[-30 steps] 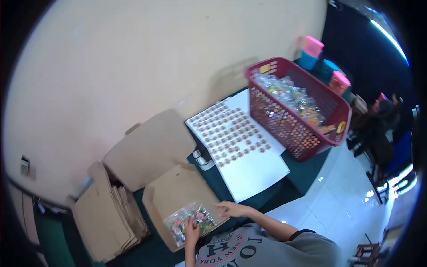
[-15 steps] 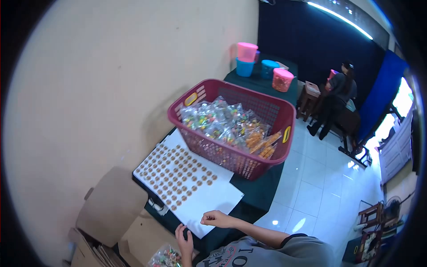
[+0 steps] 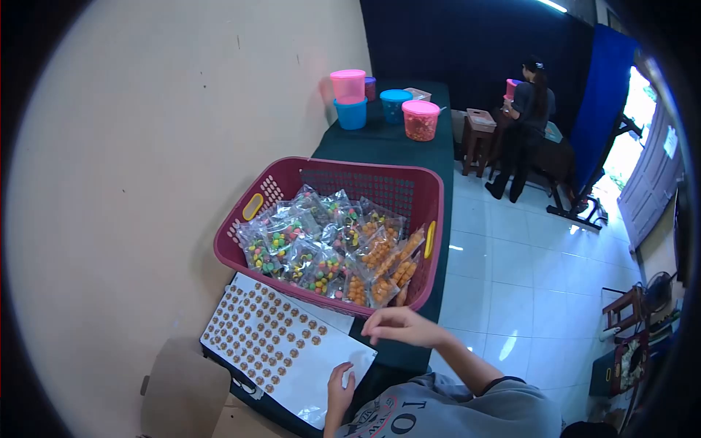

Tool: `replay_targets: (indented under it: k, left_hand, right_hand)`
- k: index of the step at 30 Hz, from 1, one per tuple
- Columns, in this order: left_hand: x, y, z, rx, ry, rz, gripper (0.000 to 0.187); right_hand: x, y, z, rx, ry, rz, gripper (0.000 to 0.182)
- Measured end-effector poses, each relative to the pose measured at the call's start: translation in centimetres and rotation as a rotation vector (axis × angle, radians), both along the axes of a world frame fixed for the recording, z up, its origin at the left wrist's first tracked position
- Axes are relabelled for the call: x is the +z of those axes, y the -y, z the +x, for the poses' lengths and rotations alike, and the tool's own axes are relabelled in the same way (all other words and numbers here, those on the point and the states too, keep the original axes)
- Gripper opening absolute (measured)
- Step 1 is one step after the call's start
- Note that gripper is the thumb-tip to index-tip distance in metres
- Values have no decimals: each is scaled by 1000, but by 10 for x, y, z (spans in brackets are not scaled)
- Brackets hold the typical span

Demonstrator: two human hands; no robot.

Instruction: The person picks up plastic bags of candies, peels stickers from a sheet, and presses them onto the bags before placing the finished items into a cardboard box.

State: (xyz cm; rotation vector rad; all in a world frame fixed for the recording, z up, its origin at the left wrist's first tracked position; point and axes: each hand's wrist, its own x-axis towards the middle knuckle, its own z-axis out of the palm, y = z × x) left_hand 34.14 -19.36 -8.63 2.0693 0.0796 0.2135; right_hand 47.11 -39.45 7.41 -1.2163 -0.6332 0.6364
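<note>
My left hand [image 3: 341, 388] is over the lower right part of a white sheet [image 3: 321, 369], thumb and fingers apart, holding nothing I can see. Rows of small round brown stickers [image 3: 266, 328] cover the sheet's left part. My right hand [image 3: 401, 326] hovers by the near right corner of a maroon laundry basket [image 3: 438, 197]. Its fingers are bent toward the thumb; anything between them is too small to make out. Inside the basket lie many clear bags of colourful candy [image 3: 321, 270] and bags of orange snacks [image 3: 380, 252].
Pink and blue tubs [image 3: 350, 113] stand at the far end of the green-covered table [image 3: 387, 150]. A cardboard box [image 3: 186, 387] is at the lower left. Across the tiled floor [image 3: 504, 292], a person [image 3: 529, 120] stands beside wooden stools [image 3: 478, 135].
My right hand has risen and moved right, from above the sheet to the basket's corner. My left hand has shifted right, onto the sheet. The camera view has turned, and the cardboard box shows less.
</note>
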Motion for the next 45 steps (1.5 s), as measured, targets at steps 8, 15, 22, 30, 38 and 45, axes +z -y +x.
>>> replay_targets:
  k: [8,15,22,30,38,45]
  left_hand:
    - [1,13,18,119,-38,-33,21]
    - [-29,11,-26,244,-147,-18,19]
    - [-13,18,-38,404,-163,-33,17]
    - [-29,18,-34,364,-203,-33,19]
    - [-17,24,-28,350,-216,-73,19]
    - [-16,17,-21,326,-119,-428,20]
  right_hand:
    - [65,-4,88,189,234,-154,26]
    - [6,-88,209,297,749,-603,52]
    - [-111,-109,259,188,1368,-935,69]
    - [-109,-121,256,377,1499,-1163,28]
    - [54,-88,253,22,453,-227,21]
    - [57,-49,136,200,-309,50,24]
